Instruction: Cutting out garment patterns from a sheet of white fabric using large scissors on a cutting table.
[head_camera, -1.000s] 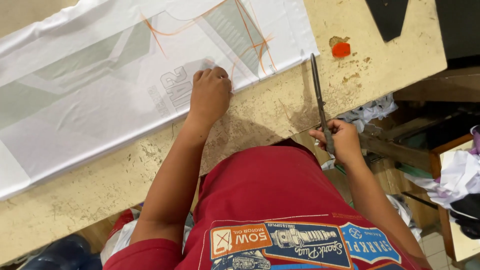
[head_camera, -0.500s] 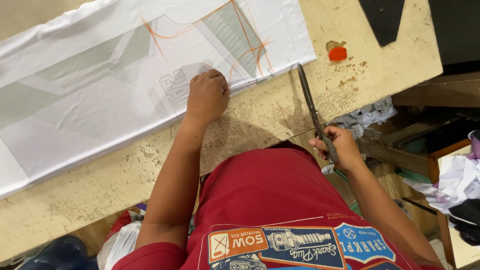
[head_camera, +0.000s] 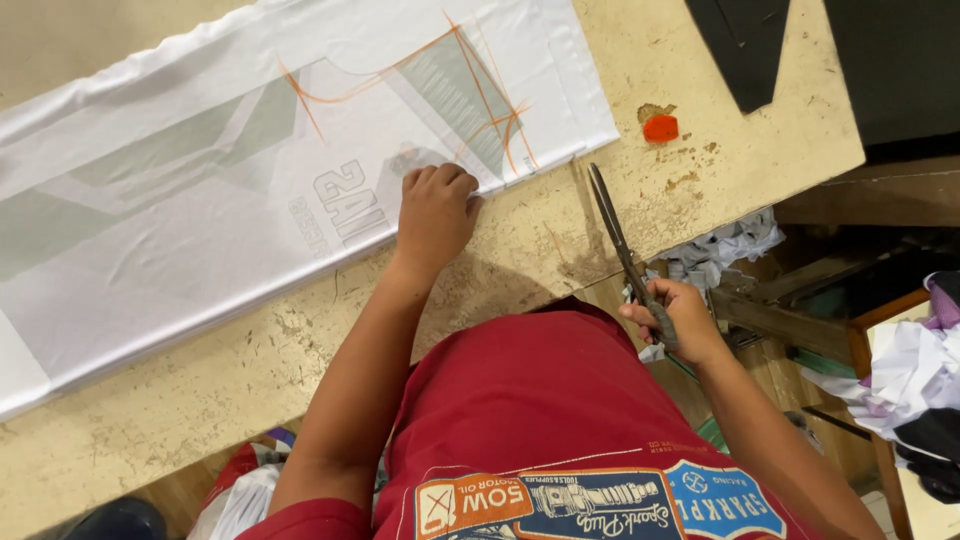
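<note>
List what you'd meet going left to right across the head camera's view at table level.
White fabric with orange chalk lines → left hand pressing its edge → scissors held in the right hand → small orange chalk piece → black fabric pieces.

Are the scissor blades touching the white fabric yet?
Apart. In the head view the scissors in the right hand point toward the white fabric, with bare table showing between tip and cloth edge.

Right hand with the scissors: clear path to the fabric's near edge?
Probably yes. The right hand holds the scissors, tips just short of the white fabric; only bare table lies between. The left hand presses the fabric nearby.
</note>
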